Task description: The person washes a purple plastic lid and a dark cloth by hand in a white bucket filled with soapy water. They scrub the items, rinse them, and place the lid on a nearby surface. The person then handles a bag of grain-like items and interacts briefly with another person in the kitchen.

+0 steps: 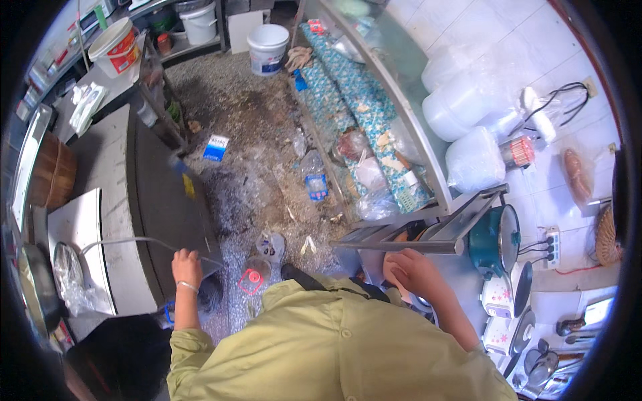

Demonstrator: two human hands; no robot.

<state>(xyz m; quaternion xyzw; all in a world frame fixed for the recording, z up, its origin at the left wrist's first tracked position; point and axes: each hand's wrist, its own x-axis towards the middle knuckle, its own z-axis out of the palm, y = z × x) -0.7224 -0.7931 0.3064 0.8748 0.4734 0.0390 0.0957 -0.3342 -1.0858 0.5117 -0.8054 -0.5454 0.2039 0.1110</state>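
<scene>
My left hand (186, 268), with a bracelet at the wrist, is closed around a thin grey cable or hose (128, 240). The line runs from the white-topped counter at left, through my fingers and out to the right. My right hand (412, 271) has curled fingers beside a tan, board-like thing (388, 270), below the tubular rail of a metal rack (396, 246). Whether it grips that thing is not clear. On the floor between my hands are a clear plastic container with a red handle and cap (253, 276) and a flattened piece of plastic (270, 245).
A stained floor (241, 110) stretches ahead, with a plastic bottle (315, 175), a blue-and-white packet (216, 148) and a white bucket (268, 49). A metal-framed shelf (421, 145) with patterned lining stands right of it. A green pot (489, 240) and rice cookers (501, 295) sit at right.
</scene>
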